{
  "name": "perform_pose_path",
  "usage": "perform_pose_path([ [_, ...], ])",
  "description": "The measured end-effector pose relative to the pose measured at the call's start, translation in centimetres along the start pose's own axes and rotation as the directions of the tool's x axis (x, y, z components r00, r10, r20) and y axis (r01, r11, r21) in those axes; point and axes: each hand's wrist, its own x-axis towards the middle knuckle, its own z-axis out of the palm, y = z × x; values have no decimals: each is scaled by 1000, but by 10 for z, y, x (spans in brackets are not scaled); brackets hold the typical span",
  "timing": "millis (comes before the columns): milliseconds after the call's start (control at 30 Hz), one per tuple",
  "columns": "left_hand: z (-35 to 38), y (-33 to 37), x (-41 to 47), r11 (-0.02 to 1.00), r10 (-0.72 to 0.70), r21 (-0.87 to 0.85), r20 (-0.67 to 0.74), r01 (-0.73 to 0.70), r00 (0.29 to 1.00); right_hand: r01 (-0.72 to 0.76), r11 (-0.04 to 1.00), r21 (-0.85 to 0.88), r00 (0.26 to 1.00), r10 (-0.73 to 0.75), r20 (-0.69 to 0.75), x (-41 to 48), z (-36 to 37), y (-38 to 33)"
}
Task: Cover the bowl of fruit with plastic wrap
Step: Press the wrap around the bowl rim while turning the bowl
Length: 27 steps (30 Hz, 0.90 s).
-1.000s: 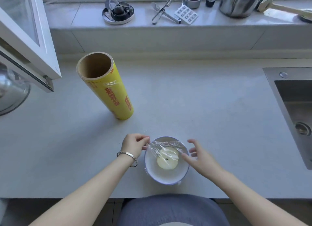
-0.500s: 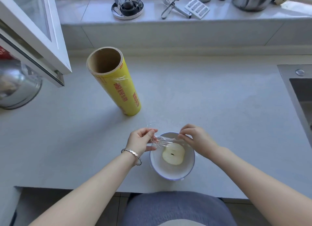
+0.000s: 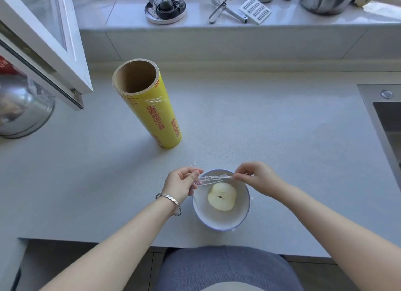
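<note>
A pale speckled surface (image 3: 260, 128) is seen from above, backed by a tiled ledge that carries small kitchen tools, with the corner of a steel sink (image 3: 384, 121) at the right edge. Near the front edge a white bowl (image 3: 238, 219) is set, and half an apple (image 3: 221, 196) lies in it cut face up. A strip of plastic wrap (image 3: 213, 179) is held over the far part of the bowl, bunched into a narrow band and not spread flat. It is pinched at one end by the left hand (image 3: 181, 185) just beyond the bowl's left rim, and at the other by the right hand (image 3: 256, 177) above the far right rim; both hands are closed on the film between thumb and fingers. The band's long axis runs left to right, roughly level, across the bowl's far edge, with the apple just on the near side of it. Most of the bowl's mouth looks uncovered, though some film seems to cling at its near rim. The coming move is judged to turn on drawing the band apart and toward the body. The two hands are about equally near the bowl. A yellow roll of wrap (image 3: 149, 104) is stood up well apart, behind and to the left
</note>
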Motion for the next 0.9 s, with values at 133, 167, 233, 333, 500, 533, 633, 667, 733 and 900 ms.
perform_pose_path([
  [133, 0, -2, -1, 1000, -9, 20, 45, 8, 999, -58, 982, 182, 998, 53, 34, 0, -4, -1],
  [167, 0, -2, -1, 1000, -14, 12, 54, 14, 998, -69, 977, 200, 997, 64, 35, 0, -4, -2],
  [233, 0, -1, 0, 1000, -22, 5, 65, 21, 998, -95, 958, 271, 995, 89, 35, 1, -5, -2],
  [333, -1, -2, 0, 999, -33, 8, 60, 32, 998, -146, 920, 364, 989, 138, 48, 4, -5, 1],
  [500, -1, -4, -1, 999, -10, 51, 50, 8, 999, -159, 899, 408, 982, 188, -32, 12, -12, 2],
  [533, -1, -4, -1, 998, -5, 60, 53, 2, 999, -134, 918, 373, 985, 166, -55, 15, -13, 1],
  [633, 2, -3, -1, 993, -1, 116, 95, -10, 995, -90, 974, 207, 994, 100, -40, 21, -8, -7],
  [667, 2, -2, -2, 988, -4, 152, 120, -14, 993, -83, 986, 147, 996, 87, -23, 24, -5, -8],
  [733, 2, 3, -3, 969, -12, 246, 154, -26, 988, -73, 995, 71, 997, 72, 9, 27, -1, -10],
  [900, -4, 3, 5, 922, -4, 383, 140, -51, 990, -38, 998, -58, 981, 48, 187, 30, -7, -18],
])
